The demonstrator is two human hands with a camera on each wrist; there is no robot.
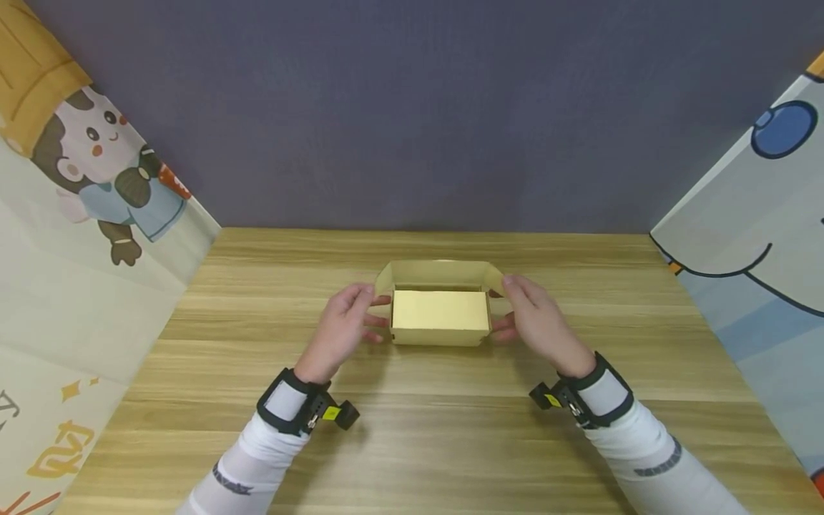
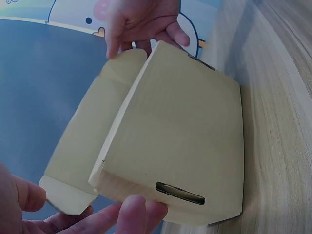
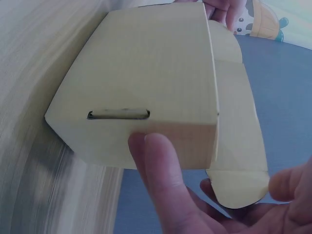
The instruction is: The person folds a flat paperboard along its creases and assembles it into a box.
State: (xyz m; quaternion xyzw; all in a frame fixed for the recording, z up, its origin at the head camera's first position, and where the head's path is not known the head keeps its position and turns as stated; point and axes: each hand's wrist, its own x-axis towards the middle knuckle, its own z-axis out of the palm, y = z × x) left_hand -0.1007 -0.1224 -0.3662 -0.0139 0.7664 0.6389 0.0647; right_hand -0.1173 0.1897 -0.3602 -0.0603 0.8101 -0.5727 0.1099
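Observation:
A small tan cardboard box (image 1: 440,336) sits on the table in the middle of the head view. At its far side a flap (image 1: 440,272) stands up, with a rounded tab at each end. My left hand (image 1: 344,322) pinches the left tab (image 2: 68,196) between thumb and fingers, while its other fingers lie along the box's left side. On the opposite side, my right hand (image 1: 541,322) pinches the right tab (image 3: 239,187), its lower fingers against the box wall. Both wrist views show a narrow slot at a box edge. The inside of the box is hidden.
The wood-grain table (image 1: 450,436) spreads around the box. Behind it rises a dark blue-grey wall (image 1: 438,114). Cartoon-printed panels flank the table, a chef figure (image 1: 122,164) on the left and a large white face (image 1: 727,207) on the right.

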